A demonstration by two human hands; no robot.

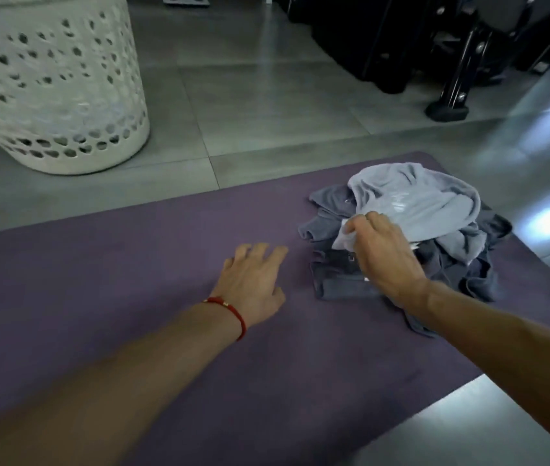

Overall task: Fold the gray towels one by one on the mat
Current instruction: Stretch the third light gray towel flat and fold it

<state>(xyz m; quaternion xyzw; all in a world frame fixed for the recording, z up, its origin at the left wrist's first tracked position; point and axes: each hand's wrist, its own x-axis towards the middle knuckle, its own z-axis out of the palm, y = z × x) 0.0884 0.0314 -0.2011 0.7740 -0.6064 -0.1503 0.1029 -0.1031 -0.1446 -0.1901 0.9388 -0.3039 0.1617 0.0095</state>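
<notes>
Towels lie heaped at the right end of a purple mat (132, 280) spread on a gray tiled floor (267, 105). On top sits a pale gray towel (415, 200), crumpled and loosely draped; beneath it are darker gray towels (344, 274), tangled together with edges poking out on every side.

A person reaches in from below with both bare arms. Their right hand (384, 257) is over the near edge of the heap, fingers curled and pinching a corner of the pale towel. Their left hand (253, 280), a red cord bracelet (233, 314) on its wrist, is relaxed with fingers spread, hovering at or resting on bare mat just left of the heap; contact is hard to judge.

A white perforated laundry basket (48, 89) stands on the floor beyond the mat's far left, and dark equipment (418, 38) fills the far right.

Folding looks barely begun: nothing on the mat appears folded. The risk from here is that the pale towel drags the darker ones with it, since the layers overlap, scattering the heap toward the mat's edge. A pinch on one corner alone may also let the towel twist instead of opening flat.
</notes>
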